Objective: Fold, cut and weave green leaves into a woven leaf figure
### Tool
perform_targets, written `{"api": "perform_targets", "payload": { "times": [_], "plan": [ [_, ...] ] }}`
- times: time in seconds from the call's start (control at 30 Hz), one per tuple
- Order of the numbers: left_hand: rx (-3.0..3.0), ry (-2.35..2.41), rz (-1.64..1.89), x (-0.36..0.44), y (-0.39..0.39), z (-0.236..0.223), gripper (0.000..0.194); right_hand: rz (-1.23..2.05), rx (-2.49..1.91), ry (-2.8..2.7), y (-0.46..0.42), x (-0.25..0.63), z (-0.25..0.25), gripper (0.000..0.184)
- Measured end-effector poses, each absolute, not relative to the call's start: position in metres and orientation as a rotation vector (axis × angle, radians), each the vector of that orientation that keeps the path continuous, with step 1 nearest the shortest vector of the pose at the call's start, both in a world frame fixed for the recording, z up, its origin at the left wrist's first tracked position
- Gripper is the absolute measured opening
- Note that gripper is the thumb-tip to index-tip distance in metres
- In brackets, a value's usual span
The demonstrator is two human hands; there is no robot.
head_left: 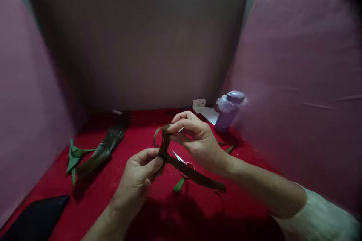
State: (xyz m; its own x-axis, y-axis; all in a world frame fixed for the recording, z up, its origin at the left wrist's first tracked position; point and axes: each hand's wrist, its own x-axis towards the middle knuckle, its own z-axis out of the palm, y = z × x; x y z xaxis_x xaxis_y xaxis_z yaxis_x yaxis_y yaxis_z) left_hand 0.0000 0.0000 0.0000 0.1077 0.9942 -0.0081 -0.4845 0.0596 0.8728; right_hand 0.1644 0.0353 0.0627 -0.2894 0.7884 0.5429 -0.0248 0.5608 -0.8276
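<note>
A long olive-brown strip (pixel 195 175), leaf-like or ribbon-like, is bent and crossed in front of me. My left hand (pixel 144 167) pinches the crossing between thumb and forefinger, while the free tail slants down to the right. Above it, my right hand (pixel 198 139) holds the upper end of the strip in its fingertips. A thin loop curls out to the left between the hands. On the red cloth behind and below the strip lie small scissors (pixel 186 167) with red handles, partly covered by it. Close to them is a small green scrap (pixel 178 185).
A folded green leaf-like piece (pixel 74 155) and a shiny dark bundle (pixel 109 143) lie left on the red tabletop (pixel 135 131). A purple bottle (pixel 226 116) and white papers (pixel 207 113) stand back right. A dark flat object (pixel 34 218) is front left. Panels enclose the table.
</note>
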Motion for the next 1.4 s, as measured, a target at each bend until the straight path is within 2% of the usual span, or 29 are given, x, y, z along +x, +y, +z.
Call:
{"api": "perform_targets", "payload": {
  "times": [0.27, 0.73, 0.9, 1.0, 1.13, 1.27, 1.4],
  "plan": [
    [0.812, 0.723, 1.315, 0.000, 0.001, 0.005, 0.018, 1.307, -0.631, -1.586, 0.038, 0.159, 0.072, 0.008],
    [0.859, 0.854, 1.339, -0.001, 0.002, 0.003, 0.019, 0.582, -0.926, -1.805, 0.038, 0.154, 0.065, 0.006],
    [0.909, 0.940, 1.354, 0.000, 0.003, 0.005, 0.021, 0.514, -0.738, -1.957, 0.035, 0.161, 0.072, 0.024],
    [0.918, 0.964, 1.364, 0.000, 0.003, 0.006, 0.021, 0.527, -0.751, -1.940, 0.033, 0.163, 0.073, 0.020],
    [0.923, 0.959, 1.356, -0.001, 0.003, 0.006, 0.021, 0.563, -0.772, -1.912, 0.034, 0.162, 0.071, 0.026],
    [0.901, 0.947, 1.349, -0.001, 0.003, 0.005, 0.019, 0.435, -0.735, -1.939, 0.034, 0.162, 0.070, 0.016],
    [0.898, 0.961, 1.339, -0.001, 0.004, 0.004, 0.018, 0.322, -0.730, -1.956, 0.033, 0.164, 0.070, 0.015]
  ]
}}
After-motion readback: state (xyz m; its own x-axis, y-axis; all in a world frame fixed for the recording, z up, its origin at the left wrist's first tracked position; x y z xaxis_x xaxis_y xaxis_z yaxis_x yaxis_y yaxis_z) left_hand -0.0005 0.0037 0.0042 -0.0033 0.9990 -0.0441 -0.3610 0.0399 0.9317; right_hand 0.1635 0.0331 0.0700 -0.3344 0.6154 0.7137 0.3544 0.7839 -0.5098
